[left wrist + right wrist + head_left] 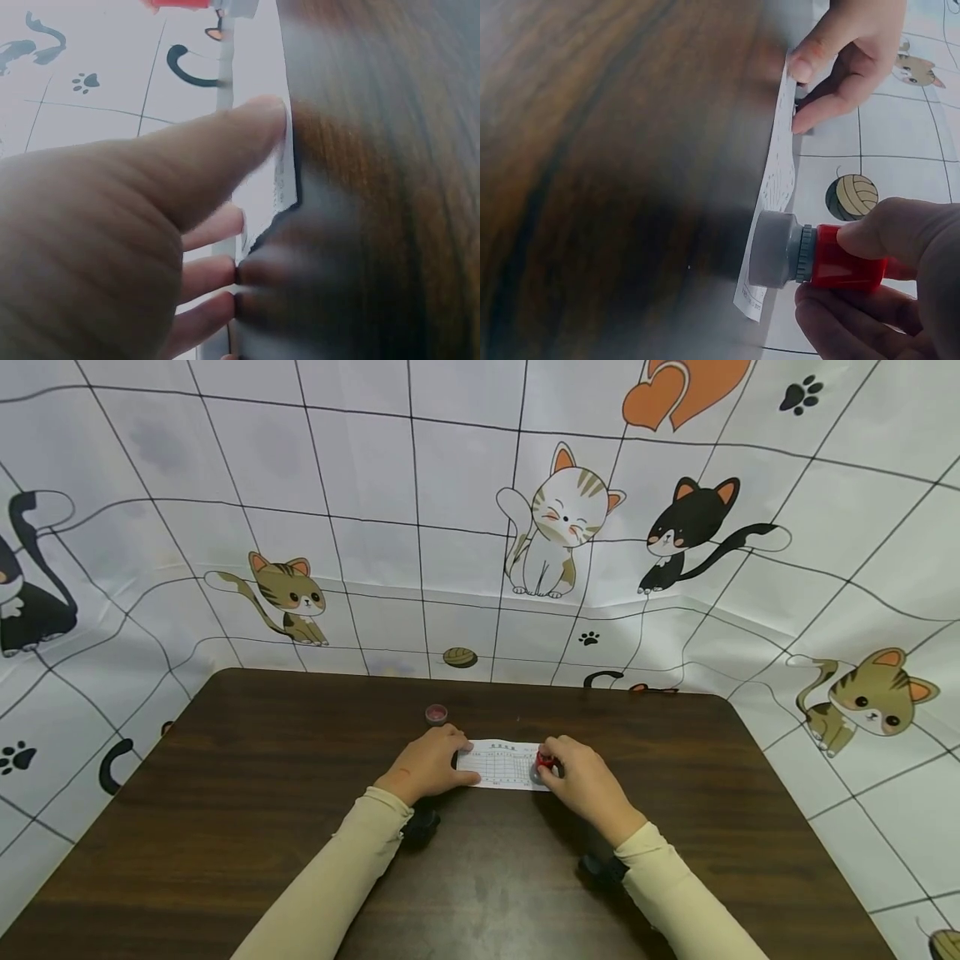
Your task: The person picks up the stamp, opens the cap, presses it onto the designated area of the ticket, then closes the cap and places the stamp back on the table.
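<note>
A white printed form (504, 766) with a table grid lies flat on the brown table. My left hand (429, 766) rests at its left end, thumb along the near edge and fingers at the far edge; the straight thumb (225, 150) presses the paper in the left wrist view. My right hand (588, 781) pinches a stamp (847, 259) by its red handle, between thumb and fingers. The stamp's round grey base (772, 250) stands on the form's right end, hiding part of the print.
A small round ink pad (436, 715), red inside, sits behind my left hand towards the table's back edge. The table (247, 793) ends against a white wall covering (375, 568) with grid lines and cartoon cats.
</note>
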The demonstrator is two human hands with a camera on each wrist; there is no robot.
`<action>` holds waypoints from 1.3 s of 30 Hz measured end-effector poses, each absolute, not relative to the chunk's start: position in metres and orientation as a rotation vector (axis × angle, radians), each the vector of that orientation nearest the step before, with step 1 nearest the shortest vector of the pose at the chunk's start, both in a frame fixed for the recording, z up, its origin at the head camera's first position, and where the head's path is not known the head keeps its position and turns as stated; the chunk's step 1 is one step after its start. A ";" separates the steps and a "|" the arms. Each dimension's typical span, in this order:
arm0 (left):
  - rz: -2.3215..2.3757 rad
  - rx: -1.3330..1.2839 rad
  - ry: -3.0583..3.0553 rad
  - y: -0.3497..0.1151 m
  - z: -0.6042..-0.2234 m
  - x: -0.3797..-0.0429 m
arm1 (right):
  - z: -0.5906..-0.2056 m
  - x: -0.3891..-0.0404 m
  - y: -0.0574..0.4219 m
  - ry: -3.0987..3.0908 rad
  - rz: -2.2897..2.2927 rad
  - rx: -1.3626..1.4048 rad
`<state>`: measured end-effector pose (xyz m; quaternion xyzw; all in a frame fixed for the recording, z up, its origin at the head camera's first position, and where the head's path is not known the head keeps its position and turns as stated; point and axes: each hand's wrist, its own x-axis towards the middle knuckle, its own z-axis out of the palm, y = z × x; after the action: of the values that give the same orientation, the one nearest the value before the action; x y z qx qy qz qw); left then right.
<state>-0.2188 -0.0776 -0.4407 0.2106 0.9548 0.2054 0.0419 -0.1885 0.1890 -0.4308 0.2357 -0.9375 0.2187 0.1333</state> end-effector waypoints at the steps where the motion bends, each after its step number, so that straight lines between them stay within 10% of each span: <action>1: 0.638 0.643 2.929 -0.077 -0.441 -0.219 | -0.431 -0.188 0.189 -2.713 0.636 0.687; 39: 0.662 0.675 2.904 -0.076 -0.440 -0.220 | -0.432 -0.185 0.186 -2.705 0.634 0.651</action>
<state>-0.2200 -0.0761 -0.4401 0.2208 0.9499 0.2167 0.0439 -0.1854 0.1858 -0.4318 0.2256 -0.9382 0.2198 0.1436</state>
